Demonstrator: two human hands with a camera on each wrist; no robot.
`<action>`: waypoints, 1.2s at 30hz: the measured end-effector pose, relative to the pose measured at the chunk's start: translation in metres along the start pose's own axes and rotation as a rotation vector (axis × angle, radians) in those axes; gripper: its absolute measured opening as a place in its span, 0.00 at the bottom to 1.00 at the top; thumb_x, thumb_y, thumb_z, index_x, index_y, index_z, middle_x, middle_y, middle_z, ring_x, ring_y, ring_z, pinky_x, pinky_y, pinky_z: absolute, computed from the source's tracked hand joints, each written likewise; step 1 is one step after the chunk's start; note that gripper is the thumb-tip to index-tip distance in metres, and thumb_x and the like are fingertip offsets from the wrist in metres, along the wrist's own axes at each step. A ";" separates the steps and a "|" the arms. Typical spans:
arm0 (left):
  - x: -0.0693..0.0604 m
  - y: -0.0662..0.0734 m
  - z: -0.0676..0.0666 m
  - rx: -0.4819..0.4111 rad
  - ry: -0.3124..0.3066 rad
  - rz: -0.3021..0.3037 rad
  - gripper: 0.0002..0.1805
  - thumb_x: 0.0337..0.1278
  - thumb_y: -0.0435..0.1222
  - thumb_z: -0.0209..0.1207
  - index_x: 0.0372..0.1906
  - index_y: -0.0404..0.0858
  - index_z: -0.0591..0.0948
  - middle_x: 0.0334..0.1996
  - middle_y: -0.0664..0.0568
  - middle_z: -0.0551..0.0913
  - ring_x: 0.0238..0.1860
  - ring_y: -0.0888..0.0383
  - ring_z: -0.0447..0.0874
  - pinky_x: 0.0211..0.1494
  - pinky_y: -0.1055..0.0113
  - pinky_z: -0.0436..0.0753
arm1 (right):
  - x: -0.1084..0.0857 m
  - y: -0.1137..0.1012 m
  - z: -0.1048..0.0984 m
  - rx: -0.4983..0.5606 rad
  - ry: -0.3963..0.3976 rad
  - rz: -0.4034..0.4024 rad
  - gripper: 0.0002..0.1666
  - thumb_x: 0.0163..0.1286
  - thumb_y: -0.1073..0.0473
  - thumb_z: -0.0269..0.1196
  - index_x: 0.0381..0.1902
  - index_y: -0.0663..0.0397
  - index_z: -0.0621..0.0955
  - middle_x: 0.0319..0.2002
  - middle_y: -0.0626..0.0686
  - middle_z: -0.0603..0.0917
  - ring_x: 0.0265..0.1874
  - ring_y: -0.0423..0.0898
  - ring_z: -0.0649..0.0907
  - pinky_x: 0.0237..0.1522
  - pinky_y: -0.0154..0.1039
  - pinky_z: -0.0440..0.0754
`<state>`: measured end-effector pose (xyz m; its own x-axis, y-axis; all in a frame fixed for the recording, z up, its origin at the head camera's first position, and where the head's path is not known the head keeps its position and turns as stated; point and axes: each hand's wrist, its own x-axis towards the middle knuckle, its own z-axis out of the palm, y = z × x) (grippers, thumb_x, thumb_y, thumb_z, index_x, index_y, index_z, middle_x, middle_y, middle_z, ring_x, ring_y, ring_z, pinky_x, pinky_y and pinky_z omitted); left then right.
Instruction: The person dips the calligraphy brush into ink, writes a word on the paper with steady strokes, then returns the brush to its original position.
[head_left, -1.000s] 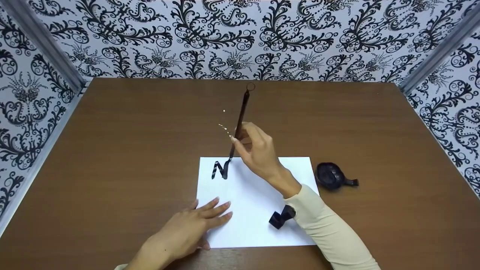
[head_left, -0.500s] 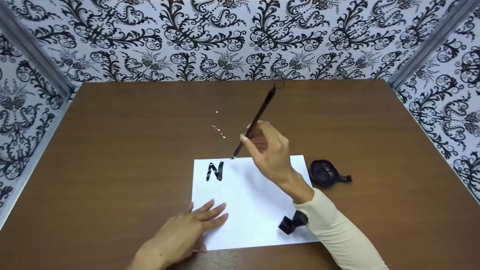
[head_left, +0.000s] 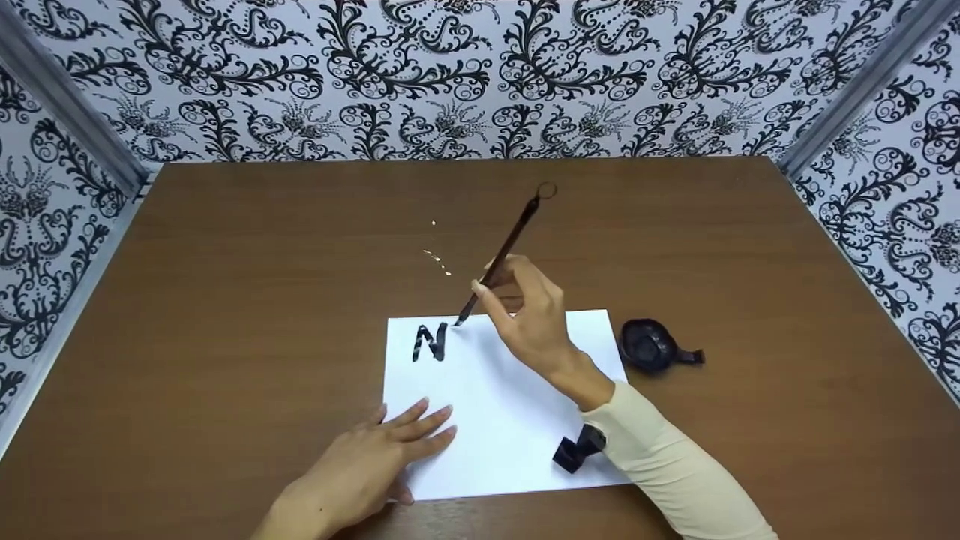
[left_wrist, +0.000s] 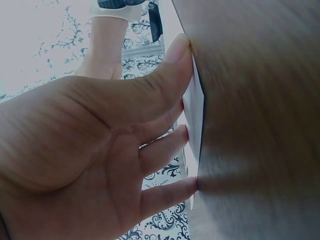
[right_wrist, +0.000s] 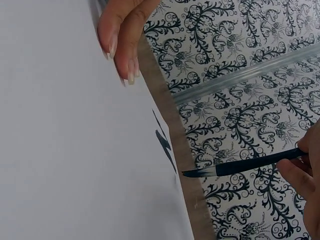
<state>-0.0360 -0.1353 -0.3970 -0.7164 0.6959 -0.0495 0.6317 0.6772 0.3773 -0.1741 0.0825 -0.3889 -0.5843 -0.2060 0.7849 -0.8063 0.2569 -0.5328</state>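
1. the brush (head_left: 514,232) slants over the far part of the paper (head_left: 495,405), its tip just right of a black letter n (head_left: 430,343); contact cannot be told.
2. the right hand (head_left: 532,319) pinches its handle.
3. the left hand (head_left: 379,457), fingers straight and spread, rests on the paper's near left corner.
4. a dark dish (head_left: 648,346) sits just beside the right edge, contents too dark to tell.
5. brown table (head_left: 262,300) extends either side.
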 end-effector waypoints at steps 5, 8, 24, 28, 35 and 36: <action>-0.001 0.000 0.001 0.011 0.014 0.006 0.45 0.35 0.36 0.72 0.68 0.46 0.70 0.70 0.54 0.64 0.70 0.50 0.60 0.61 0.39 0.67 | -0.002 0.002 0.002 -0.002 -0.002 -0.003 0.11 0.62 0.69 0.65 0.41 0.64 0.76 0.34 0.56 0.81 0.32 0.47 0.86 0.27 0.33 0.84; -0.001 -0.001 0.002 0.020 0.024 0.012 0.45 0.34 0.35 0.72 0.68 0.45 0.71 0.70 0.54 0.65 0.69 0.50 0.60 0.61 0.40 0.67 | -0.002 0.003 0.003 -0.013 -0.007 -0.007 0.11 0.62 0.69 0.65 0.41 0.63 0.76 0.34 0.55 0.81 0.32 0.47 0.86 0.27 0.34 0.84; 0.000 -0.001 0.002 0.021 0.017 0.008 0.44 0.35 0.36 0.72 0.68 0.46 0.71 0.70 0.55 0.64 0.70 0.51 0.60 0.62 0.40 0.67 | -0.005 0.005 0.003 -0.035 -0.049 -0.024 0.12 0.63 0.68 0.64 0.42 0.66 0.74 0.35 0.57 0.80 0.31 0.46 0.86 0.29 0.30 0.83; -0.001 -0.001 0.002 0.016 0.017 0.010 0.44 0.35 0.37 0.71 0.68 0.45 0.71 0.70 0.54 0.63 0.70 0.50 0.60 0.62 0.41 0.67 | -0.005 0.005 0.003 -0.039 -0.067 -0.024 0.12 0.64 0.67 0.64 0.43 0.66 0.74 0.36 0.57 0.80 0.31 0.45 0.86 0.29 0.29 0.82; 0.000 -0.001 0.001 0.007 0.014 0.008 0.44 0.36 0.35 0.71 0.68 0.46 0.70 0.70 0.55 0.63 0.70 0.50 0.60 0.62 0.41 0.67 | -0.005 0.004 0.002 -0.051 -0.072 -0.019 0.11 0.63 0.67 0.64 0.42 0.64 0.75 0.34 0.55 0.80 0.29 0.44 0.86 0.28 0.29 0.82; 0.000 -0.001 0.001 0.005 0.013 0.008 0.44 0.37 0.35 0.71 0.68 0.46 0.70 0.70 0.55 0.63 0.70 0.51 0.60 0.62 0.41 0.67 | -0.004 0.003 0.002 -0.053 -0.075 -0.015 0.11 0.63 0.67 0.64 0.42 0.64 0.75 0.33 0.55 0.80 0.29 0.44 0.86 0.28 0.28 0.82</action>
<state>-0.0360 -0.1355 -0.3985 -0.7154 0.6979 -0.0347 0.6385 0.6731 0.3731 -0.1744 0.0829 -0.3948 -0.5794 -0.2801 0.7654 -0.8100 0.3023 -0.5025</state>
